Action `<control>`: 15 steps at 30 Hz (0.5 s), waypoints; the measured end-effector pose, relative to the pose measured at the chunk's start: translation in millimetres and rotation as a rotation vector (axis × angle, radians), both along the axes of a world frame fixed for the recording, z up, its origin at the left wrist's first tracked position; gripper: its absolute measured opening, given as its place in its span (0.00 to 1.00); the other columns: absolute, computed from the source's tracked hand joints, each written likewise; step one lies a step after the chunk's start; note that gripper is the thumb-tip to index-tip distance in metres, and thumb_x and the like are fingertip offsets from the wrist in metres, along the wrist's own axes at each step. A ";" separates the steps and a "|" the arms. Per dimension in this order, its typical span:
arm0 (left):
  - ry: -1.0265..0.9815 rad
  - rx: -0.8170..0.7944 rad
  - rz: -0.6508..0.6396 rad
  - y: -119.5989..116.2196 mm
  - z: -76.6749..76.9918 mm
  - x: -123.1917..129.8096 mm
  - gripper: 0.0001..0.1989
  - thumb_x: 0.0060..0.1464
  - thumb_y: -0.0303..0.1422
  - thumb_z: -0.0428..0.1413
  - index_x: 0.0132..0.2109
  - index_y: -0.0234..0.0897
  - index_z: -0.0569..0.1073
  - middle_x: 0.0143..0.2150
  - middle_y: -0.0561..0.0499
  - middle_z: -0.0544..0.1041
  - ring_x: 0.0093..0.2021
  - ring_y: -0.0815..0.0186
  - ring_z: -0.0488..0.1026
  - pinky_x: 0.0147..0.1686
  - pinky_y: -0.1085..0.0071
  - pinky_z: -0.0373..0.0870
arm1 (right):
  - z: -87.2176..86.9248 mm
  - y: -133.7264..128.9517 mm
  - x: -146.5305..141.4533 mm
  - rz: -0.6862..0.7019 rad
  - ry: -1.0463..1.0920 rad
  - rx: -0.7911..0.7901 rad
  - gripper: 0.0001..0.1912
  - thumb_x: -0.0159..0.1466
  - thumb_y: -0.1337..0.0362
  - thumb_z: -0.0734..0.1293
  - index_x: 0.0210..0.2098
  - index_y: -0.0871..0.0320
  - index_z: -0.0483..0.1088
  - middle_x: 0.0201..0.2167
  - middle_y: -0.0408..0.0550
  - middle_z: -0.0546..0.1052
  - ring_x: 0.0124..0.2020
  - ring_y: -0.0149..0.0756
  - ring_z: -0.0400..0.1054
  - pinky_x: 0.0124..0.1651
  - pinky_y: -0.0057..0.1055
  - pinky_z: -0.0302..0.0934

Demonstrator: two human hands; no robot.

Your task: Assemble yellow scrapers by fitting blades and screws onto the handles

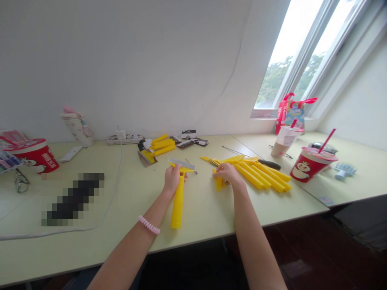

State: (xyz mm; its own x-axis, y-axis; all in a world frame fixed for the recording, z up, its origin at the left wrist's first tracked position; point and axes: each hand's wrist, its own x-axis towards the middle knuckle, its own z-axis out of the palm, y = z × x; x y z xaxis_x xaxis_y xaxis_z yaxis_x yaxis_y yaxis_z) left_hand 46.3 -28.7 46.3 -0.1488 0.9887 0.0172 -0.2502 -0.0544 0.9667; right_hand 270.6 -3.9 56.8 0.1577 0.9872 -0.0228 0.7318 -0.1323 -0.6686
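A yellow scraper (177, 199) with a wide head and a long handle is held near its head by my left hand (173, 179), its handle pointing toward the table's front edge. My right hand (226, 174) is closed at a small yellow piece (218, 183) on the table, left of the yellow handles; its fingertips partly hide what they grip. Several yellow handled tools (260, 173) lie fanned out just right of my right hand. Further back, more yellow pieces (163, 145) rest beside dark and silver packaging.
On the pale table (127, 225) stand a red cup (311, 165), a clear drink cup (284, 141) and, far left, a red bucket (39, 157). A black-handled screwdriver (269, 164) lies behind the yellow tools. A white cable (113, 193) crosses the left side.
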 end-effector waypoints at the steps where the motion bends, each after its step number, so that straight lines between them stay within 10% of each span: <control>1: 0.002 0.001 -0.001 0.4 -0.7 0.0 0.13 0.46 0.41 0.51 0.28 0.33 0.65 0.16 0.51 0.70 0.13 0.71 0.63 0.14 0.75 0.59 | 0.6 -0.1 -0.3 -0.008 -0.005 -0.004 0.12 0.40 0.63 0.71 0.25 0.59 0.71 0.23 0.46 0.73 0.19 0.30 0.64 0.19 0.24 0.52; 10: -0.003 -0.002 -0.037 -4.7 4.2 1.8 0.11 0.46 0.39 0.51 0.28 0.34 0.64 0.15 0.52 0.70 0.12 0.71 0.63 0.14 0.76 0.59 | -0.4 0.6 -8.6 -0.043 -0.037 0.136 0.04 0.39 0.72 0.66 0.14 0.59 0.67 0.17 0.47 0.70 0.24 0.36 0.64 0.25 0.29 0.52; 15: 0.008 0.009 -0.032 -5.2 4.5 2.3 0.11 0.46 0.39 0.51 0.29 0.34 0.64 0.15 0.52 0.70 0.12 0.71 0.63 0.14 0.76 0.59 | 3.3 4.9 -11.1 -0.088 0.255 0.243 0.07 0.43 0.67 0.67 0.25 0.59 0.71 0.23 0.45 0.71 0.27 0.34 0.65 0.29 0.29 0.57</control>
State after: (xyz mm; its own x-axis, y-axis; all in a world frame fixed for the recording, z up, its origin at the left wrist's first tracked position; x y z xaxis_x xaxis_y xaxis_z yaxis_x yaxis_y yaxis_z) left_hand 48.6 -33.9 50.8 -0.1170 0.9928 0.0268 -0.2447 -0.0549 0.9680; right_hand 259.5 1.0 60.1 0.2615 0.9516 0.1616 0.5301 -0.0017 -0.8480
